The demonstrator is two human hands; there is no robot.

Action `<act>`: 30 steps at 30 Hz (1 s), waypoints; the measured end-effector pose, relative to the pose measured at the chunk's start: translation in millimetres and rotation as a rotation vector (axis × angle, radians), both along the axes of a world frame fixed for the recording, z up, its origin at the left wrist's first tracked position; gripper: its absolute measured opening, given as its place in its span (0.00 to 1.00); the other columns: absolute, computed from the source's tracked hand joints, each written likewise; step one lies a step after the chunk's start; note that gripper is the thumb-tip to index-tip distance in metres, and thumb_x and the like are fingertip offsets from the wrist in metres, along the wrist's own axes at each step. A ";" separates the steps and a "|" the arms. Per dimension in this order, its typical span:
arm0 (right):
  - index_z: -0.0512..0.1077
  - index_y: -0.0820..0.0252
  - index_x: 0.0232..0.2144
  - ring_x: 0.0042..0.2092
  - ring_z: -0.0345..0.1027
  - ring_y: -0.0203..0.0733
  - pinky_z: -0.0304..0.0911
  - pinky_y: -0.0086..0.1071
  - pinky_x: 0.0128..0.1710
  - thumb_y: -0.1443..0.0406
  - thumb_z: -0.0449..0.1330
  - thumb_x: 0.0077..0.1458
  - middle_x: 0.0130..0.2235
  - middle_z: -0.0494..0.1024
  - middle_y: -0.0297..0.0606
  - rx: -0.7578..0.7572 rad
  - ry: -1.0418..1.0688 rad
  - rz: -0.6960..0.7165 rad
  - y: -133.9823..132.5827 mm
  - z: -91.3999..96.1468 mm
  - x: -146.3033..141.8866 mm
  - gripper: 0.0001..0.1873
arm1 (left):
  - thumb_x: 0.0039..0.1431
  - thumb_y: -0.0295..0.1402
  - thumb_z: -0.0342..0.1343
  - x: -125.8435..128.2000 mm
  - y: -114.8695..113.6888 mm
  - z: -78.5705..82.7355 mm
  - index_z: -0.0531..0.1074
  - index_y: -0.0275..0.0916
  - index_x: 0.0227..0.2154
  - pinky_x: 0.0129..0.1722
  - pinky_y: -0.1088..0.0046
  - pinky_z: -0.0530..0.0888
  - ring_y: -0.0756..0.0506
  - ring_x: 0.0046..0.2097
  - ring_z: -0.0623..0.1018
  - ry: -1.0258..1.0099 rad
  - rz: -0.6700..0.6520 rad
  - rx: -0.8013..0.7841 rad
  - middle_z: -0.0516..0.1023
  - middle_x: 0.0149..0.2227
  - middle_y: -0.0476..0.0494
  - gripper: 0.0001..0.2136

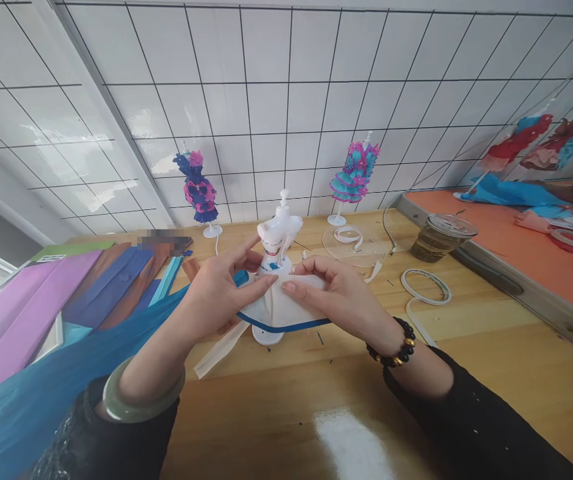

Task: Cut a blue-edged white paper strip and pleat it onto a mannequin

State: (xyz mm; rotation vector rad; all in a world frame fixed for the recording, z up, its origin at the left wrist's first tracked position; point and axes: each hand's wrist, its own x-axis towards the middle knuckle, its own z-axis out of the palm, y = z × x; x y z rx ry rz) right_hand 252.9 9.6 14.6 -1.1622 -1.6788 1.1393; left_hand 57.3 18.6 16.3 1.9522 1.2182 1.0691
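Observation:
A small white mannequin (277, 239) on a round base stands at the middle of the wooden table (466, 373). A white paper skirt with a blue hem (286, 315) is wrapped round its waist. My left hand (219, 293) pinches the skirt from the left, thumb and fingers closed on the paper. My right hand (336, 293) presses the skirt against the mannequin from the right, fingers curled on the paper. A loose white strip (219, 352) hangs from the skirt toward the lower left.
Two dressed mannequins stand by the tiled wall: a dark blue and pink one (199, 190), a teal and pink one (354, 175). Coloured paper sheets (41, 313) lie left. Tape rings (425, 285), a lidded cup (441, 237) and an orange tray (526, 260) are right.

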 end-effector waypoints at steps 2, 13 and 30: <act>0.69 0.61 0.29 0.26 0.62 0.31 0.58 0.24 0.22 0.57 0.64 0.47 0.27 0.71 0.32 -0.019 0.018 -0.009 -1.9 -0.1 -2.3 0.13 | 0.52 0.38 0.59 -0.3 -0.1 -1.0 0.67 0.45 0.52 0.41 0.66 0.72 0.44 0.41 0.75 -0.020 0.006 0.006 0.76 0.39 0.46 0.22; 0.71 0.60 0.26 0.29 0.63 0.33 0.57 0.26 0.26 0.59 0.59 0.53 0.26 0.72 0.32 0.204 -0.082 -0.089 -3.9 -10.9 -5.4 0.10 | 0.53 0.37 0.59 -1.2 -0.6 -0.5 0.60 0.45 0.58 0.47 0.61 0.71 0.42 0.45 0.75 -0.040 -0.062 -0.002 0.77 0.43 0.43 0.28; 0.72 0.58 0.29 0.30 0.66 0.36 0.60 0.28 0.29 0.62 0.58 0.55 0.28 0.75 0.33 0.375 -0.152 -0.138 -6.1 -13.6 -6.4 0.07 | 0.50 0.35 0.62 6.3 -2.3 -1.8 0.56 0.48 0.60 0.48 0.61 0.71 0.42 0.46 0.76 -0.128 0.062 -0.009 0.78 0.44 0.43 0.34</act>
